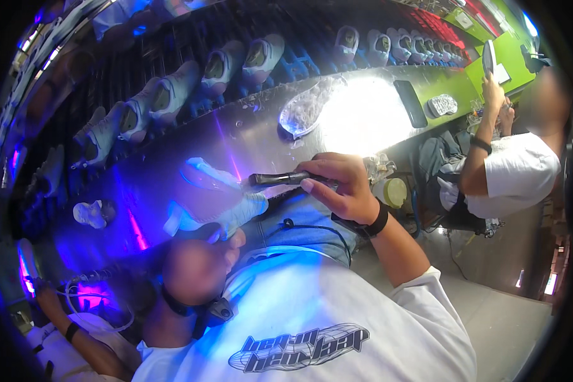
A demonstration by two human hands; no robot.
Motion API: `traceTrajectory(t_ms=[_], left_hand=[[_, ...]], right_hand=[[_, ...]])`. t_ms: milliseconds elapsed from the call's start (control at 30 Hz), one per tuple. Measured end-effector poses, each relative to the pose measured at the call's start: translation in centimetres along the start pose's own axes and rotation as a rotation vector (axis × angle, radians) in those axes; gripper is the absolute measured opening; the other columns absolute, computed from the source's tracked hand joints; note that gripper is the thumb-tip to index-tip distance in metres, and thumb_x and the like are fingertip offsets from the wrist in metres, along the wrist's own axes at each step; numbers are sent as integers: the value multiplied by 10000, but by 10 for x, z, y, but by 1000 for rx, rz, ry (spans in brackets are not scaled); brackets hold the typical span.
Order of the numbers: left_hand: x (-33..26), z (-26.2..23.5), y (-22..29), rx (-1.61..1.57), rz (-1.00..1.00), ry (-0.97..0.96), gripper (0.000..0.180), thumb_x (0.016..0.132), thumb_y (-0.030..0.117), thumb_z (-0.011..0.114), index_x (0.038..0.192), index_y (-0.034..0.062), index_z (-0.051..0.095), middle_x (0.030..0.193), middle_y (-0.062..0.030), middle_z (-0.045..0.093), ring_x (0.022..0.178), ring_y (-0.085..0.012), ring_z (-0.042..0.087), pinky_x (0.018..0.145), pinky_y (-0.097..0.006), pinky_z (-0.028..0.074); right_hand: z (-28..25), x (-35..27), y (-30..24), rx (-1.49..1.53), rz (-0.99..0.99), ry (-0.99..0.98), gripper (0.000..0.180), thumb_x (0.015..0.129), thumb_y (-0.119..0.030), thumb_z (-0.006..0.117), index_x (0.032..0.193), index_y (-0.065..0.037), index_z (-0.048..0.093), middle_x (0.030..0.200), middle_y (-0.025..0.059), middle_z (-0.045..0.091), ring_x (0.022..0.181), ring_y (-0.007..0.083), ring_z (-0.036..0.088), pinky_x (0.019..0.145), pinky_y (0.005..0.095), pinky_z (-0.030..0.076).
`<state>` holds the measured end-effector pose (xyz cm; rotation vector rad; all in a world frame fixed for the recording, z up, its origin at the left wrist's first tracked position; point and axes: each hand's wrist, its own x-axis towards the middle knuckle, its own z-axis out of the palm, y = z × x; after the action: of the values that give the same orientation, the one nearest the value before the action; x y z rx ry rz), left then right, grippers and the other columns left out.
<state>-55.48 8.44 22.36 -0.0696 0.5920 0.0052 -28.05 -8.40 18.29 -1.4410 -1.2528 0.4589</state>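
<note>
A pale sneaker (242, 211), tinted blue by the light, is tilted on its side just above the near edge of the metal bench. My left hand (234, 245) grips it from below; a few fingers show and the rest is smeared. My right hand (344, 184) is closed around a slim black-handled tool (277, 179). The tool points left, and its tip is at the sneaker. What kind of tip it has is too blurred to tell.
Beyond the metal bench (248, 127), a rack line carries several sneakers (216, 67). On the bench lie a plastic-wrapped pad (309, 108), a black phone-like slab (409, 103) and a crumpled white piece (90, 214). A co-worker (516, 159) holds a shoe at right; another person's arm (76, 331) is at lower left.
</note>
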Motion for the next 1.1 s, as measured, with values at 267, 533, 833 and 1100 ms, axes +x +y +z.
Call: traceTrajectory(t_ms=[267, 533, 833, 1100], left_hand=[[30, -33, 2, 295, 194, -24, 593, 1054, 487, 517, 1362, -16, 578, 1162, -190, 686, 973, -295, 707, 789, -401, 586], [89, 22, 30, 484, 248, -78, 438, 1009, 212, 589, 1393, 1, 595, 1261, -139, 704, 1094, -248, 702, 977, -421, 568], [291, 158, 106, 2077, 1055, 125, 948, 713, 281, 894, 1532, 5, 505, 1313, -231, 685, 1174, -322, 699, 1012, -382, 544], [450, 167, 135, 2435, 1209, 361, 525, 792, 288, 833, 1288, 155, 725, 1126, -191, 758, 1070, -399, 718, 922, -485, 573]], right_hand=[[-1, -3, -1, 234, 346, 27, 264, 955, -215, 757, 1023, 40, 768, 722, 135, 694, 652, 140, 594, 617, 331, 479], [-11, -30, -10, -30, 166, 221, 208, 971, -146, 750, 1038, 50, 758, 710, 99, 652, 632, 141, 601, 572, 310, 457], [-43, -54, 20, 129, 459, 599, 198, 1007, -142, 719, 1047, 47, 762, 720, 31, 673, 673, 70, 588, 604, 266, 455], [-47, -53, 35, 208, 531, 624, 198, 1025, -100, 655, 1030, 74, 751, 749, 8, 664, 700, 69, 594, 640, 241, 450]])
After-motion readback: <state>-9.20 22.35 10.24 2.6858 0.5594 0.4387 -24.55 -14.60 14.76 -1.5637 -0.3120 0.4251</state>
